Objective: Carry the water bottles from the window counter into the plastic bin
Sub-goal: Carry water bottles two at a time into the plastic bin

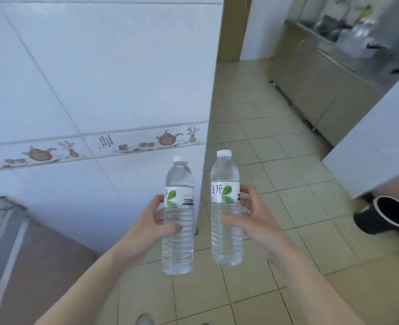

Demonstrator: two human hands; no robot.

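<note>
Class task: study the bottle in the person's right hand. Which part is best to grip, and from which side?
Grip the ribbed body just below the label of the right-hand bottle, coming from its right side as the right hand does. It stands upright, and the ridged midsection should resist slipping better than the smooth tapering shoulder.

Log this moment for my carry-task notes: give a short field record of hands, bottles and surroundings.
left hand: grips left bottle at mid-body
right hand: grips right bottle at the label
bottles: upright, white caps on, apart, held above the floor
plastic bin: not in view
surroundings: tiled wall at left, tiled floor, steel cabinets far right
</note>
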